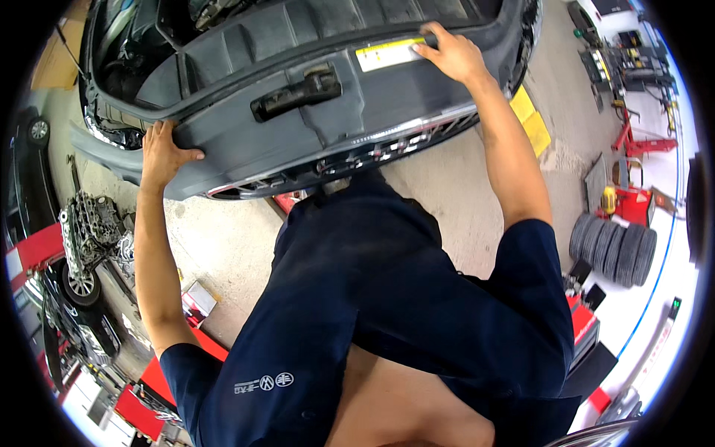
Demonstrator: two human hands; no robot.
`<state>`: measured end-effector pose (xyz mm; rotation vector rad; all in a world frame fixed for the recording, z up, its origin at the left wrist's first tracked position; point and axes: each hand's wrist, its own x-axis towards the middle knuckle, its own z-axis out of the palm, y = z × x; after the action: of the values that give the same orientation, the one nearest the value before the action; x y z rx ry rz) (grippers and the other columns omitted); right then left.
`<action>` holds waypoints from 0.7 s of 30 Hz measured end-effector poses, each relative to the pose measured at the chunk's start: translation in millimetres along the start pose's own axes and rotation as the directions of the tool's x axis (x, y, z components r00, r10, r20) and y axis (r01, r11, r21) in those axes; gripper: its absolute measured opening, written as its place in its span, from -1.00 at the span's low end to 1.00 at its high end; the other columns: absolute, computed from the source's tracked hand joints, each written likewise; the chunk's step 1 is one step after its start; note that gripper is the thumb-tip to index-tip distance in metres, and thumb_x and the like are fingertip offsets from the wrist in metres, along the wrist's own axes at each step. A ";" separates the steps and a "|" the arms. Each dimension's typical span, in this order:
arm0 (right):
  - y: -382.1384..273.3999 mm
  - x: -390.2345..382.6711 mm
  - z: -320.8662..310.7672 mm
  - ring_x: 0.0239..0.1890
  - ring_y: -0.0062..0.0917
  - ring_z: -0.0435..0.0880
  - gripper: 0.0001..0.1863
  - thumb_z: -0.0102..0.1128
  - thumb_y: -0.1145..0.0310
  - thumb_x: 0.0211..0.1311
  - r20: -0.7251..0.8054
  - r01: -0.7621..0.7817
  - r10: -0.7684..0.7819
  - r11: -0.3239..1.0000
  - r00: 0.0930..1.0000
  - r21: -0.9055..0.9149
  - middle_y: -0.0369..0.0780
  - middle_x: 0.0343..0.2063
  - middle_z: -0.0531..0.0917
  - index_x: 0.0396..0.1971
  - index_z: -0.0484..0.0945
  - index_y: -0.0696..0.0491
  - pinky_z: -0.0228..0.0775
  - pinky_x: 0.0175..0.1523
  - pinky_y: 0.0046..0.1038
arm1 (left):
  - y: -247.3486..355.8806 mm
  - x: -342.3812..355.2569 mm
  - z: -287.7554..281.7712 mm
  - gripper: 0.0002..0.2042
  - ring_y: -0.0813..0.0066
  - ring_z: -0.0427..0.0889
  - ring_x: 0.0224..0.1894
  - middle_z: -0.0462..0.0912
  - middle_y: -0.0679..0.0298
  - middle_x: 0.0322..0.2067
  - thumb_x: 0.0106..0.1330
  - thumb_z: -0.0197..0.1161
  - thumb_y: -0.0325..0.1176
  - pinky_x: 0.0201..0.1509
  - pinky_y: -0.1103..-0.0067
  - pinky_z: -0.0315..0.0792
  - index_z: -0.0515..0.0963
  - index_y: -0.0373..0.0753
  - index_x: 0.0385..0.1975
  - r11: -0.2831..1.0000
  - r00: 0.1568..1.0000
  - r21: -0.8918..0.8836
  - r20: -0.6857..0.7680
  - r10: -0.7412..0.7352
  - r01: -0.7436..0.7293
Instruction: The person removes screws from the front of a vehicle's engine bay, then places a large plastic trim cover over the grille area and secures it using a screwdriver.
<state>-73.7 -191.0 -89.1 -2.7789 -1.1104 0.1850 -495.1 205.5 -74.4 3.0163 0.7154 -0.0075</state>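
A dark grey plastic cover (216, 145) runs across the front of a car. My left hand (162, 155) rests on its left part, with the fingers laid over the far edge and the thumb stretched out along the top. At the right end my right hand (452, 54) touches the same cover, thumb and forefinger spread apart beside a yellow and white label (389, 55). Between the hands, a black latch piece (298, 93) sits in a recess of the cover. Nothing loose shows in either hand. The left fingertips are partly hidden by the edge.
Beyond the cover lies the open engine bay (134, 71). The chrome-edged grille (372, 153) is close to my legs. An engine (93, 227) and a red toolbox (197, 302) stand left. Stacked tyres (612, 249) and a red jack-like frame (640, 141) are on the right.
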 end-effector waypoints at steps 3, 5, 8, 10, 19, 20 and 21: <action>20.2 5.3 -5.9 0.01 -0.04 0.68 -0.29 0.13 -0.36 0.21 -0.007 0.004 -0.005 0.998 1.000 -0.059 -0.03 -0.14 0.74 0.15 0.52 -0.13 0.49 0.12 -0.09 | -3.1 10.8 -9.2 -0.23 0.05 0.45 0.06 0.56 0.11 -0.10 -0.29 0.63 0.03 0.21 0.29 0.31 0.58 -0.36 -0.06 0.999 0.995 -0.044 -0.094 -0.020 0.016; 30.7 14.3 -14.2 -0.04 -0.05 0.70 -0.29 0.10 -0.39 0.21 -0.016 0.080 -0.080 0.996 0.997 -0.037 -0.03 -0.20 0.75 0.11 0.55 -0.11 0.51 0.08 -0.09 | -4.0 21.7 -14.8 -0.25 0.05 0.43 0.07 0.55 0.11 -0.08 -0.27 0.63 0.01 0.21 0.30 0.30 0.59 -0.32 -0.05 0.998 0.989 0.054 -0.148 -0.030 0.038; 17.8 28.0 -55.8 -0.15 -0.08 0.73 -0.43 0.02 -0.29 0.33 -0.055 0.074 -0.078 0.995 0.995 -0.068 -0.08 -0.31 0.76 -0.21 0.72 -0.09 0.56 -0.02 -0.10 | -17.2 34.5 -25.9 -0.41 0.14 0.60 -0.15 0.65 0.07 -0.25 -0.07 0.59 0.03 -0.04 0.34 0.45 0.61 -0.34 -0.21 0.988 0.990 -0.125 -0.096 -0.104 0.091; 10.6 22.0 -82.3 -0.21 -0.07 0.72 -0.53 0.06 -0.14 0.34 -0.227 0.078 -0.105 0.989 0.968 -0.125 -0.07 -0.36 0.74 -0.35 0.73 -0.04 0.55 -0.07 -0.09 | -21.7 45.6 -29.6 -0.50 0.24 0.63 -0.43 0.65 0.06 -0.51 0.12 0.51 0.05 -0.28 0.37 0.46 0.60 -0.37 -0.35 0.954 0.988 -0.282 -0.078 -0.130 0.103; 38.6 21.5 -55.5 -0.13 -0.08 0.72 -0.49 -0.06 -0.18 0.42 -0.129 0.001 -0.023 0.986 0.991 -0.164 -0.10 -0.27 0.76 -0.23 0.74 -0.11 0.56 0.00 -0.09 | -3.0 53.6 -1.2 -0.47 0.21 0.46 -0.50 0.53 0.03 -0.59 0.14 0.48 0.05 -0.29 0.37 0.41 0.54 -0.41 -0.41 0.949 0.994 -0.296 0.011 -0.107 0.105; 43.2 18.9 -42.4 -0.12 -0.08 0.72 -0.50 -0.07 -0.17 0.43 -0.074 -0.005 -0.008 0.985 0.997 -0.171 -0.10 -0.26 0.76 -0.22 0.74 -0.12 0.56 0.00 -0.09 | -0.1 51.7 10.2 -0.46 0.03 0.60 -0.34 0.64 -0.05 -0.44 0.12 0.48 0.07 -0.18 0.28 0.44 0.58 -0.41 -0.35 0.968 0.996 -0.235 -0.016 -0.093 0.086; 46.2 18.8 -31.3 -0.12 -0.08 0.72 -0.50 -0.08 -0.16 0.44 -0.027 -0.008 0.003 0.984 1.000 -0.177 -0.09 -0.25 0.76 -0.22 0.74 -0.12 0.57 0.00 -0.09 | 3.3 50.4 21.5 -0.46 -0.10 0.60 -0.16 0.68 -0.09 -0.29 0.10 0.48 0.07 -0.05 0.23 0.42 0.62 -0.39 -0.28 0.973 0.995 -0.216 -0.045 -0.095 0.083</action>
<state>-23.9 -213.9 -67.7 -2.9303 -1.1664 0.0521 -448.5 224.3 -96.5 2.7877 0.7994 0.1408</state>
